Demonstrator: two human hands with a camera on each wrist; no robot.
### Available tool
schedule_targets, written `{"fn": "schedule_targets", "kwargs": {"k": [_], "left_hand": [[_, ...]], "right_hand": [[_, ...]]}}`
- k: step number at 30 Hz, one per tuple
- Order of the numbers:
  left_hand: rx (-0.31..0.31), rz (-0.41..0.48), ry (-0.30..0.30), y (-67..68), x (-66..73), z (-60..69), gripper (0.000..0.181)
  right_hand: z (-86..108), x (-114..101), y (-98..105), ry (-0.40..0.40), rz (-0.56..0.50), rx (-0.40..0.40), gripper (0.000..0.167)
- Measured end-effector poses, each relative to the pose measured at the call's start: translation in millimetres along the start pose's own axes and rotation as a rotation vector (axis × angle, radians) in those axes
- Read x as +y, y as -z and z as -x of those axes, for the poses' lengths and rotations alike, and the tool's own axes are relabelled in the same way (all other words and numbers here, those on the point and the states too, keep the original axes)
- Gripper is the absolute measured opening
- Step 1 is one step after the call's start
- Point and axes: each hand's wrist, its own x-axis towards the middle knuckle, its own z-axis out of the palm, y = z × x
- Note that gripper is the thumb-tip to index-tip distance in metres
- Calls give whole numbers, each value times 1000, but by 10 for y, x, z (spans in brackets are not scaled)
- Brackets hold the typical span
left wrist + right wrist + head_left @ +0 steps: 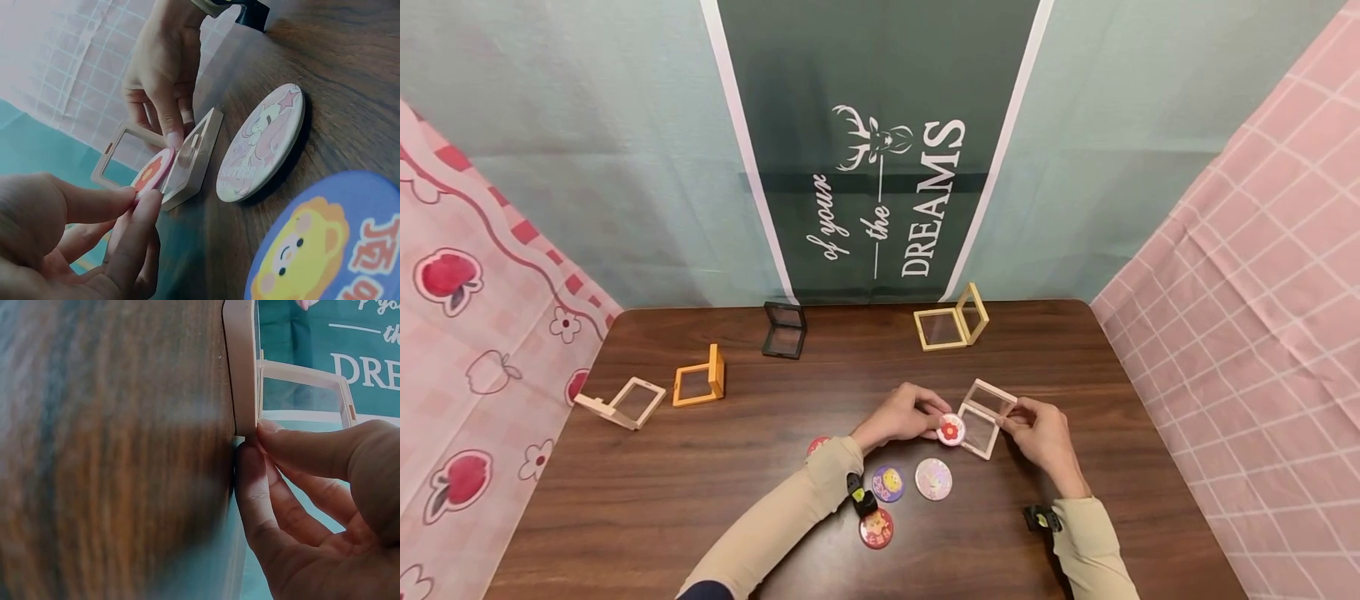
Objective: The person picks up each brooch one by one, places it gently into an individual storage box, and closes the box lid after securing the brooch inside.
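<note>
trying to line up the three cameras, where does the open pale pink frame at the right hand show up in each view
Head: the pale pink frame is right of centre, below mid-height.
Left wrist: left of centre, around mid-height.
Right wrist: upper part, right of centre, cut off by the top edge.
Shared landmark: the right hand, with fingertips at the frame in all three.

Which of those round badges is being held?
The badge with the red flower: the left hand pinches it by its edge, while the other badges lie on the table.
</note>
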Motion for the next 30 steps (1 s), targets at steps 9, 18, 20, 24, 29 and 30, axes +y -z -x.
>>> {"fn": "schedule_targets", "kwargs": {"k": [9, 18, 20, 24, 29, 30], "left_hand": [[15, -7, 5, -82, 56, -108, 15], [47, -92, -9, -192, 84, -191, 12], [54, -93, -8, -218, 83, -207, 11], [64, -112, -14, -260, 81, -218, 12], [77, -149, -15, -280, 92, -222, 17], [83, -162, -12, -282, 98, -223, 17]], "right_hand": [[9, -22, 6, -32, -7, -21, 11], [21, -14, 37, -78, 4, -70, 12], [24, -7, 36, -78, -1, -74, 12], [31, 0, 42, -71, -9, -79, 10], [24, 6, 43, -66, 3, -73, 9], [22, 7, 40, -67, 6, -72, 9]]}}
